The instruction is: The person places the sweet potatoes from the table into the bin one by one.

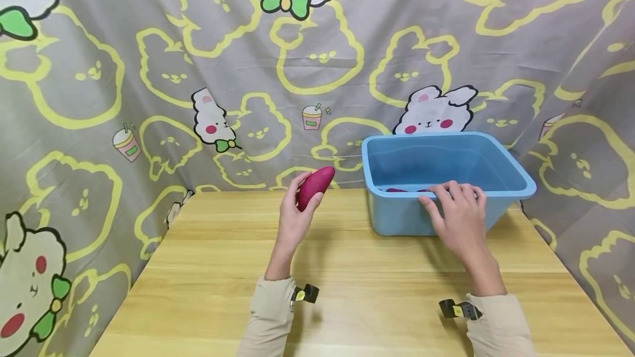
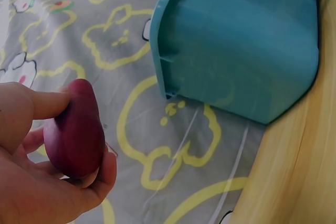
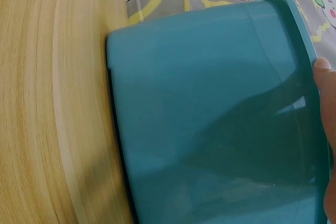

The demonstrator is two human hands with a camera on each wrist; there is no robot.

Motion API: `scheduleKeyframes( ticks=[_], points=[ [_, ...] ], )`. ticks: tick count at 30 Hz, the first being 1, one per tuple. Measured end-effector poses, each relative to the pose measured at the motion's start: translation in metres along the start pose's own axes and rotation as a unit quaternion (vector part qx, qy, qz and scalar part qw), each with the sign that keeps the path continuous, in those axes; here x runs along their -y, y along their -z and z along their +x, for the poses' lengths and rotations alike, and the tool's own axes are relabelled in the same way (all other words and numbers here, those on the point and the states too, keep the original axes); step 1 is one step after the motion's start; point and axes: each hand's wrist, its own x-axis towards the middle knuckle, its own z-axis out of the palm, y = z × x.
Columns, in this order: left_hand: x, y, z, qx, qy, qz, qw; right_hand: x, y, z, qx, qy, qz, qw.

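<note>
My left hand [image 1: 296, 219] holds a smooth, purple-red sweet potato [image 1: 316, 186] above the table, tilted with its tapered end up. In the left wrist view the thumb presses one side of the sweet potato [image 2: 79, 135] and the fingers curl round the other. A blue plastic bin [image 1: 416, 214] stands at the back right of the table. My right hand [image 1: 461, 219] grips its front rim, fingers over the edge and thumb on the outer side. Inside the bin, purple-red pieces [image 1: 397, 190] peek above the front rim, mostly hidden by its wall.
The wooden table [image 1: 367, 280] reaches back to a grey curtain [image 1: 342, 59] with yellow rabbit outlines, which hangs close behind the bin and along both sides. A small black camera [image 1: 310, 293] sits on the left wrist, and another camera [image 1: 447, 308] on the right.
</note>
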Motion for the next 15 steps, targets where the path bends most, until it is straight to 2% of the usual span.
scheduleKeyframes(
  ticks=[7,15],
  points=[
    [-0.003,-0.005,-0.002,0.016,-0.023,-0.005,0.9996,-0.001,0.003,-0.004,-0.002,-0.005,-0.002,1.0],
    [-0.008,-0.012,-0.003,0.009,-0.016,0.004,0.9998,0.0,0.001,-0.001,-0.001,0.002,-0.002,1.0]
  ],
)
